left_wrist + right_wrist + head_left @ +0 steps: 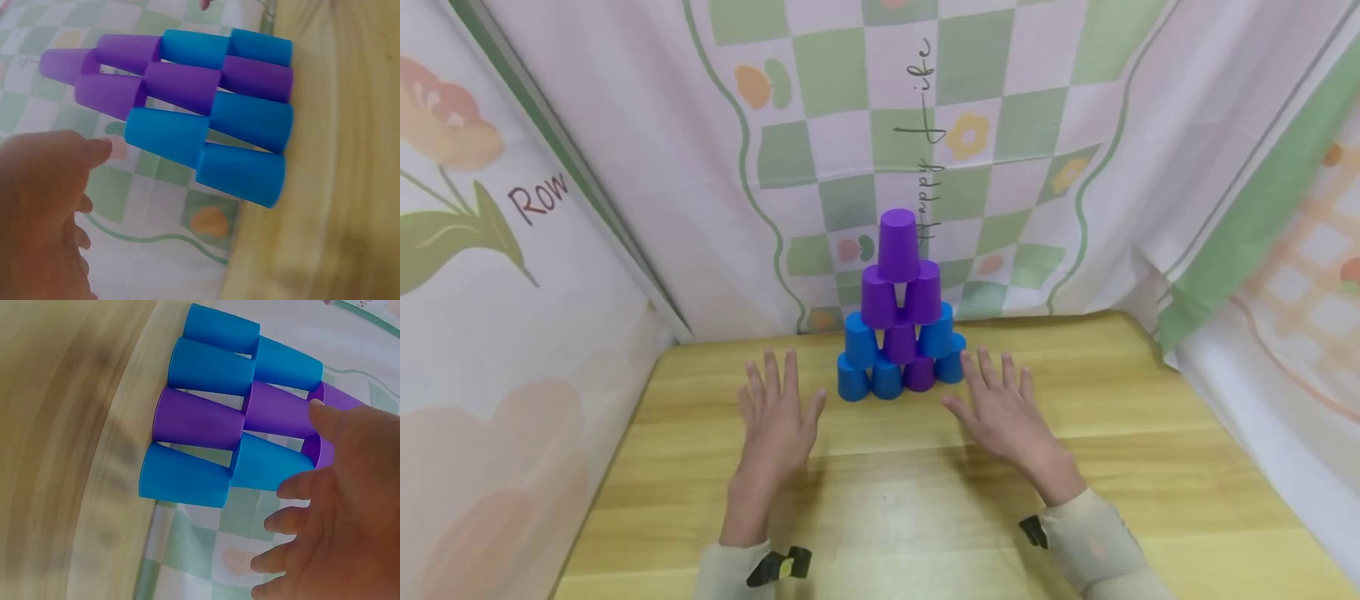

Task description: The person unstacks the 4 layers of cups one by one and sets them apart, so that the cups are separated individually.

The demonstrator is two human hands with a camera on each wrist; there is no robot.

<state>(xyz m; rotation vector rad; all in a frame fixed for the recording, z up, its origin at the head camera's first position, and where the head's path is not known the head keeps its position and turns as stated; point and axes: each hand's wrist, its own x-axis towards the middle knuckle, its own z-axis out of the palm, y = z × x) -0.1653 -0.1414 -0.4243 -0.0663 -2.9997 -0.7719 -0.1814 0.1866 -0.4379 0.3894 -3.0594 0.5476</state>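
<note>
A pyramid of upside-down plastic cups stands in four tiers on the table, one purple cup (898, 246) at its peak. Two purple cups (879, 297) sit under that, then a purple cup (900, 342) between two blue ones. The bottom row holds blue cups (853, 379) and one purple cup (919, 374). My left hand (775, 425) is spread to the left of the stack, apart from it and holding nothing. On the other side my right hand (1003, 412) has its fingers extended, its index fingertip near the rightmost blue cup (184, 475); it grips nothing.
The wooden table (880, 517) backs onto a curtain (970, 75) with green checks, close behind the cups. Fabric panels (512, 350) also flank the table on the left and right. Dark bands (778, 567) are worn at both wrists.
</note>
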